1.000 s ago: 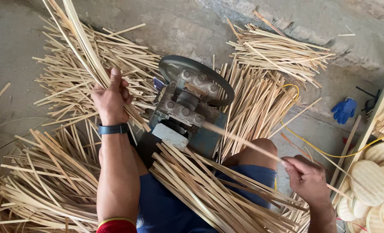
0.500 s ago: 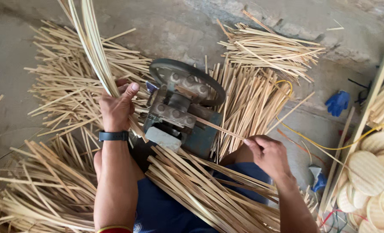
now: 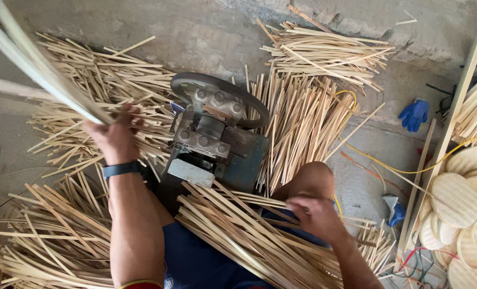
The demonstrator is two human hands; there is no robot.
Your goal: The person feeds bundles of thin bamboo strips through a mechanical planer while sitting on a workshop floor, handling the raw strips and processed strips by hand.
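Bamboo strips (image 3: 238,235) across lap, right hand (image 3: 316,217) fingers clamped on them, left hand (image 3: 115,136) gripping bundle (image 3: 35,69), concrete floor (image 3: 195,37).

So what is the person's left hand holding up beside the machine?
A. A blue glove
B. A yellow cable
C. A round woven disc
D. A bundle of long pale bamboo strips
D: the left hand is closed around a bundle of long pale strips that rises toward the top left, just left of the machine; the blue glove lies on the floor far off to the right.
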